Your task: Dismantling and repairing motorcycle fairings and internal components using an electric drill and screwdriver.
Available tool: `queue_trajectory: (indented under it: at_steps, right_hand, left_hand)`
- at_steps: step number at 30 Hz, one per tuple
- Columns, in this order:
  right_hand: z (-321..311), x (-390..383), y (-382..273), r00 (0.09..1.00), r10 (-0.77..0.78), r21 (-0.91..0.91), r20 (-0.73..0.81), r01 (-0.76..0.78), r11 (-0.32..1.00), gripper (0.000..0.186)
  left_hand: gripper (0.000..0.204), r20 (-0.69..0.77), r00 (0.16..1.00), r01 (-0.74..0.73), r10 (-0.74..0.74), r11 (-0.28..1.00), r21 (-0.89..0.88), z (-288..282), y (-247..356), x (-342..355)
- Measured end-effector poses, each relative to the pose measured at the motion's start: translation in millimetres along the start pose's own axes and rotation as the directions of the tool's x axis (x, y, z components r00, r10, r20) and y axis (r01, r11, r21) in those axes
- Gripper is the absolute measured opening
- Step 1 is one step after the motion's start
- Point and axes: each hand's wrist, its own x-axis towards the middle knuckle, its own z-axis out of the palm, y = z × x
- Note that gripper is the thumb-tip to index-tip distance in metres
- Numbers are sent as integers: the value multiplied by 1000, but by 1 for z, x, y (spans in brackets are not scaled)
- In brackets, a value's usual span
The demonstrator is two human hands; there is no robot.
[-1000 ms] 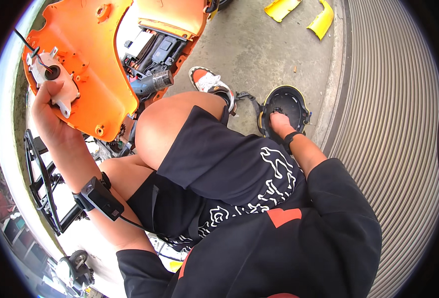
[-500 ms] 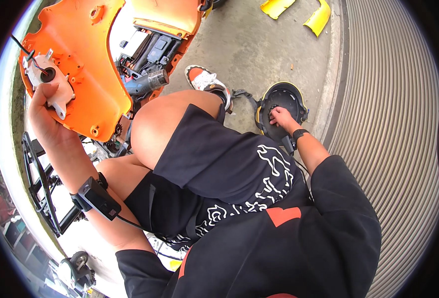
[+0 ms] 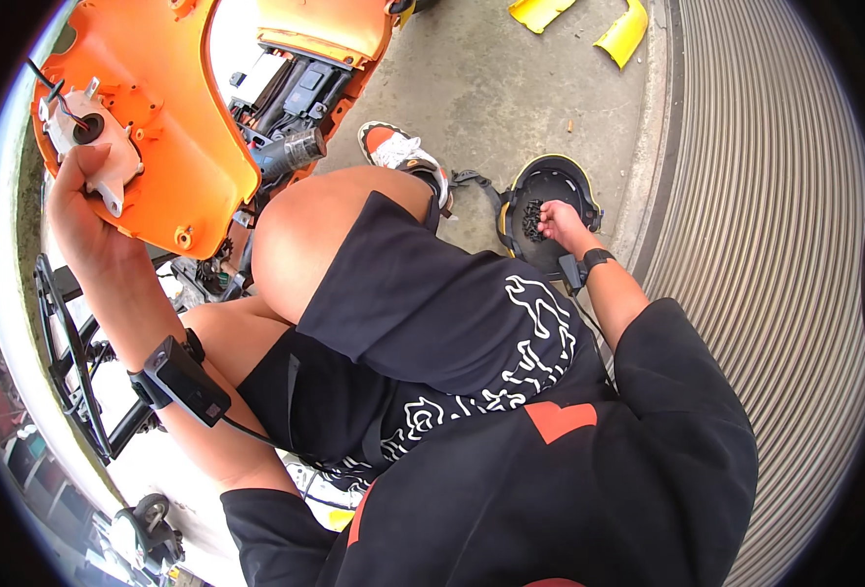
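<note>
An orange plastic panel [image 3: 178, 108] stands at upper left, and my left hand [image 3: 80, 205] grips the white housing [image 3: 110, 176] on it, thumb below a dark round fitting with wires. An upturned black helmet with yellow rim [image 3: 560, 264] rests on the floor right of my knee. A pile of small black screws [image 3: 531, 223] lies inside it. My right hand [image 3: 563, 221] is at the pile with curled, pinched fingertips; whatever they hold is too small to make out.
Exposed scooter internals [image 3: 305, 88] and a grey cylinder-ended tool [image 3: 286, 155] sit behind the panel. Yellow curved pieces [image 3: 618, 39] lie at the back. A black metal frame [image 3: 70, 342] is at left. A ribbed shutter [image 3: 765, 245] runs along the right side.
My right hand has risen from deep inside the helmet, curled its fingers and uncovered more screws. My left hand keeps its grip; the whole view has shifted slightly.
</note>
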Motion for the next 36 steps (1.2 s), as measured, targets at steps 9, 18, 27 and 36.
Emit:
queue_trajectory:
  at_steps: [9,18,27,36]
  right_hand:
    - [31,-24,12,924,-381,-938,36,162,306,27]
    - [48,-28,7,919,-378,-957,-116,-2,289,28]
    - [56,-27,16,872,-487,-984,-46,45,173,27]
    - [62,-15,22,896,-434,-991,-96,-47,121,27]
  left_hand:
    - [40,61,998,17,-12,997,-75,-2,2,-3]
    - [41,35,999,4,-2,999,-49,0,1,-5]
    - [41,-20,1000,-18,17,999,-33,6,1,-9]
    - [41,29,1000,-3,4,1000,-29,1,4,-10]
